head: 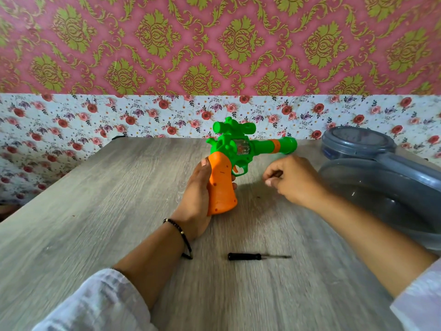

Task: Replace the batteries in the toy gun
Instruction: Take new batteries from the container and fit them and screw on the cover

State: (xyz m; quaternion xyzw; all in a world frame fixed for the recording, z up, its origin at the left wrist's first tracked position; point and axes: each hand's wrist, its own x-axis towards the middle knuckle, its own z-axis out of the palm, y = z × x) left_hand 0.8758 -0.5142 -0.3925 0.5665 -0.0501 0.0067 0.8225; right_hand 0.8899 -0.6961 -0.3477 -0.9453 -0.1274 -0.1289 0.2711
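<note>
The left hand (pixel 200 187) grips the toy gun (pixel 235 158) by its orange grip, held upright above the tabletop (pixel 95 211), barrel pointing toward the right hand (pixel 293 179). That hand hovers beside the trigger, fingers loosely curled and holding nothing. The screwdriver (pixel 256 256) lies nearer the person, between both forearms, its shaft pointing right and closer to the right arm.

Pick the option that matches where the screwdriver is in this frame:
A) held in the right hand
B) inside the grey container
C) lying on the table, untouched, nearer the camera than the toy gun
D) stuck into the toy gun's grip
C: the screwdriver lies flat on the table between the forearms, while the left hand grips the toy gun by its orange handle and the right hand hangs beside it.
</note>
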